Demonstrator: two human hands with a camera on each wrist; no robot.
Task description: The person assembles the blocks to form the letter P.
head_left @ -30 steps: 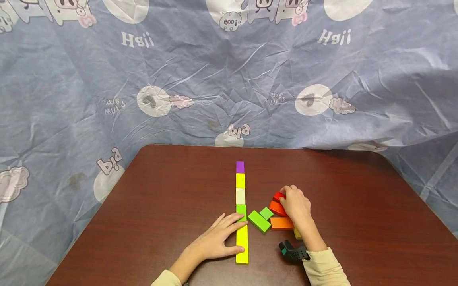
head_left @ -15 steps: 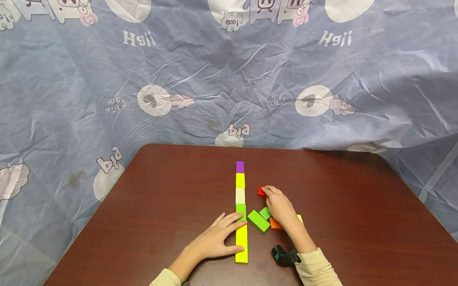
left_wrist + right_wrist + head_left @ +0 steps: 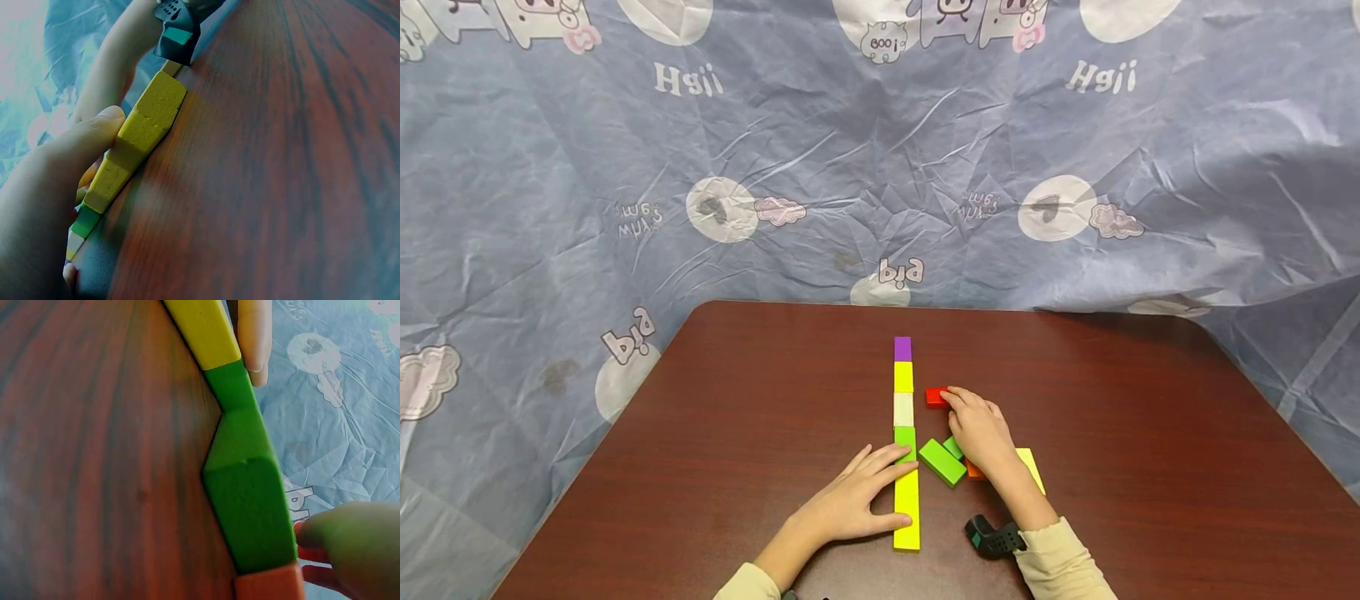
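In the head view a straight row of blocks runs away from me: purple (image 3: 902, 349), yellow (image 3: 903, 377), white (image 3: 903, 409), green (image 3: 905, 435), then yellow blocks (image 3: 907, 497) at the near end. My left hand (image 3: 850, 500) rests against the row's near part, fingers spread over it and thumb touching the near yellow block (image 3: 150, 106). Right of the row, my right hand (image 3: 981, 429) holds a red block (image 3: 936, 397) by its right end. Red edges show by the fingertips in the right wrist view; whether they are one block or two, I cannot tell.
Between row and right hand lie a green block (image 3: 943, 463) and a smaller green one (image 3: 953, 447). An orange block (image 3: 974, 471) and a pale yellow block (image 3: 1031, 468) are partly hidden under the right arm. A printed cloth (image 3: 820, 150) hangs behind the brown table (image 3: 760, 400).
My right hand has carried red from the loose blocks leftward and slightly away, close to the row's white block. A red-orange block no longer shows at its former spot. My left hand has stayed still.
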